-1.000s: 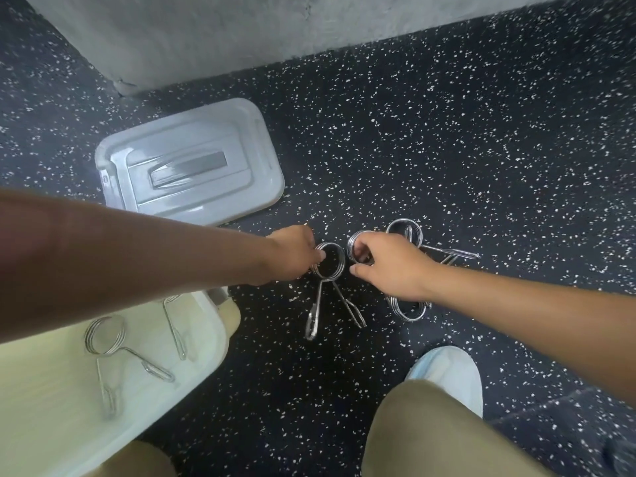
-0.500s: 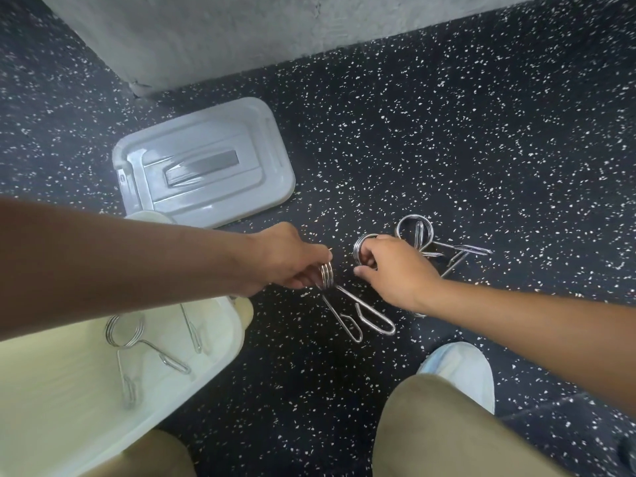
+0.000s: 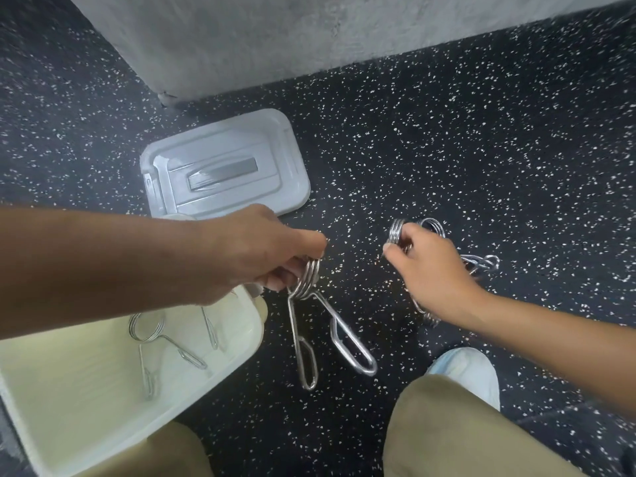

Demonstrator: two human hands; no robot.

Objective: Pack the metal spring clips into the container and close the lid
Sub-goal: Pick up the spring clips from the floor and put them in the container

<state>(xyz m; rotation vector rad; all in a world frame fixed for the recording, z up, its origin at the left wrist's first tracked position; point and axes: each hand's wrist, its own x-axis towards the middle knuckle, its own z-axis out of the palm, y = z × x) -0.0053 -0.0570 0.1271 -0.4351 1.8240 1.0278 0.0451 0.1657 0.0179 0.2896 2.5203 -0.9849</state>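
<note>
My left hand grips the coil of a metal spring clip, lifted off the floor, its two long handles hanging down beside the container's right rim. My right hand pinches the coil of a second spring clip; its handles are hidden under the hand. More clips lie on the floor behind and beneath that hand. The open cream container at lower left holds two clips. The grey lid lies flat on the floor beyond the container.
The floor is black rubber with white speckles. A grey concrete wall stands at the back. My knees in khaki trousers and a white shoe fill the lower right.
My left hand has lifted its clip off the floor and moved it toward the container. My right hand has raised a second clip's coil from the pile.
</note>
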